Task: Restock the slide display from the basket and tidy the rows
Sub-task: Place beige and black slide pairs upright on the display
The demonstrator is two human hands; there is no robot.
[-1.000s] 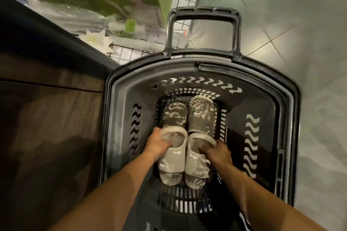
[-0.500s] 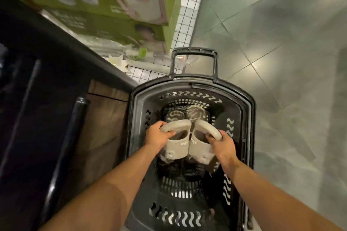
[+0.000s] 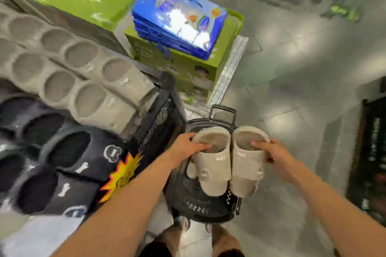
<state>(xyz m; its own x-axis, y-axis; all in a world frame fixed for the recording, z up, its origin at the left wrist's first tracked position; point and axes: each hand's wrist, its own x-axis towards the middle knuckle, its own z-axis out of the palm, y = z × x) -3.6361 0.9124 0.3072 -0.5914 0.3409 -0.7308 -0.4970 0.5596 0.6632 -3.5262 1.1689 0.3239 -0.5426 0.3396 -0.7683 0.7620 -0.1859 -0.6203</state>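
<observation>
Two beige slides hang side by side above the black basket [image 3: 200,204] on the floor. My left hand [image 3: 186,146] grips the left slide [image 3: 213,165] by its strap, fingers inside the opening. My right hand [image 3: 273,154] grips the right slide [image 3: 247,165] the same way. To the left, the display holds rows of beige slides [image 3: 87,81] with rows of black slides [image 3: 58,165] in front of them.
A black mesh shelf end [image 3: 160,123] stands between the display and the basket. A yellow starburst price tag [image 3: 121,175] sticks out from the display. Green boxes [image 3: 188,67] with a blue bag [image 3: 179,19] on top stand behind. Grey tiled floor lies to the right.
Both hands have lifted the pair of beige slides up out of the basket. The view has swung up and left, bringing the slide display into sight.
</observation>
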